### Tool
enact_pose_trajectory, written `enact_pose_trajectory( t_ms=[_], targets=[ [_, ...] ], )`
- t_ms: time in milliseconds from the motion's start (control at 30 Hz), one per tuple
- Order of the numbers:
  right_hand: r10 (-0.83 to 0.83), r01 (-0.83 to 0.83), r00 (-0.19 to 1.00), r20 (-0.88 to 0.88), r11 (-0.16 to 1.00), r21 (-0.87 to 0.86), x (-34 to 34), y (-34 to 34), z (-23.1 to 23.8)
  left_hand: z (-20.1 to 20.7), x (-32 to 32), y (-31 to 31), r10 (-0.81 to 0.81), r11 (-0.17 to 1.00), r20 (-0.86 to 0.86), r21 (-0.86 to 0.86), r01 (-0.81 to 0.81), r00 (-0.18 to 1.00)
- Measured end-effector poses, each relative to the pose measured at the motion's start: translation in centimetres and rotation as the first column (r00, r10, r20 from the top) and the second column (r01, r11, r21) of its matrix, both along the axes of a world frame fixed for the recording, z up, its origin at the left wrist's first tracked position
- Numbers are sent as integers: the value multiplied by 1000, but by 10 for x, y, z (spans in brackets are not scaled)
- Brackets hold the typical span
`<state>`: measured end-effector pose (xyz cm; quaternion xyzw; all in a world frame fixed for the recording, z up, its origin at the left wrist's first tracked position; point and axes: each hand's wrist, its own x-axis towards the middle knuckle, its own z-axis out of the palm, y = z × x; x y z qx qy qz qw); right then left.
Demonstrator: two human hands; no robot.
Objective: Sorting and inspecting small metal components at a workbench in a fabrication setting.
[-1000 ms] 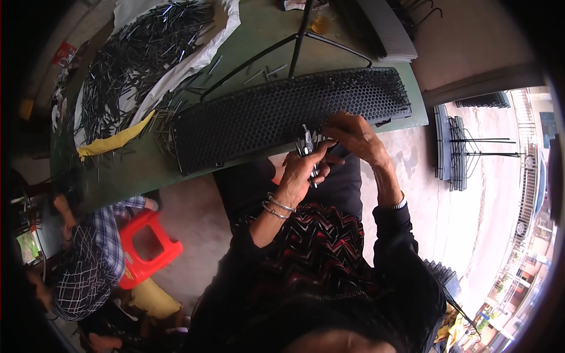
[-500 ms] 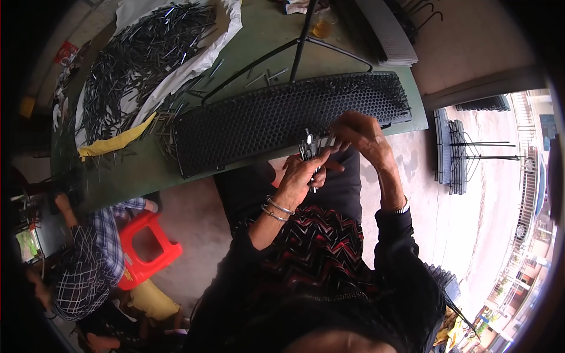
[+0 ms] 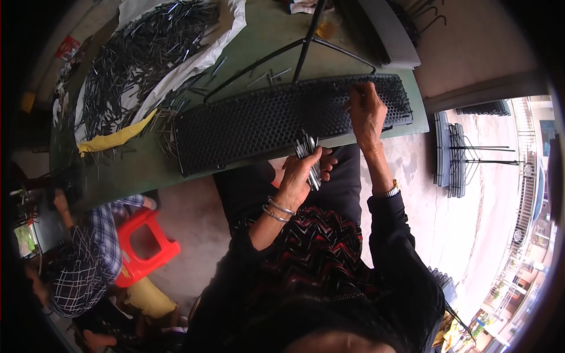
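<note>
My left hand (image 3: 296, 177) is closed round a bundle of short, thin metal rods (image 3: 306, 148), their ends sticking up past the thumb. A long black panel full of round holes (image 3: 247, 120) lies along the near edge of the table. Over its right part is my right hand (image 3: 369, 120), fingers pinched together and pointing down at the holes. Whatever those fingertips hold is too small or hidden to make out. Dark pins stand thickly at the panel's right end. A black metal frame (image 3: 305, 53) rises behind the panel, its legs meeting the far edge.
On the green table (image 3: 118, 176), a white sack (image 3: 232, 29) lies open under a heap of dark rods (image 3: 144, 56). Loose rods (image 3: 276, 75) lie behind the panel. Stacked perforated panels (image 3: 391, 35) stand at the far right. A red stool (image 3: 150, 259) and another person (image 3: 82, 265) are left.
My right hand has moved away from the rod bundle, up and to the right over the panel. My left hand still holds the rods in nearly the same place.
</note>
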<state>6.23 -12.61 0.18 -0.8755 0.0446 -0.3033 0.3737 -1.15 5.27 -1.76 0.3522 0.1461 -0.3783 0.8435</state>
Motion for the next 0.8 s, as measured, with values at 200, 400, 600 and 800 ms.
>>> enact_pose_trajectory(
  t_ms=[200, 400, 600, 800],
  targets=[
    [10, -8, 996, -94, 1000, 27, -4, -1, 11, 9, 0, 2, -53, 995, -2, 81, 53, 999],
    [61, -56, 994, -87, 997, 55, -5, -5, 12, 7, 1, 5, -60, 996, -14, -71, 59, 998],
    [56, -43, 986, -155, 995, 90, -4, -4, 10, 14, 0, 4, -18, 1000, 5, -12, 18, 1000],
    [55, -68, 997, -60, 968, -241, -3, 0, 10, 17, 1, 4, -3, 1000, 52, 27, 2, 999]
  ],
)
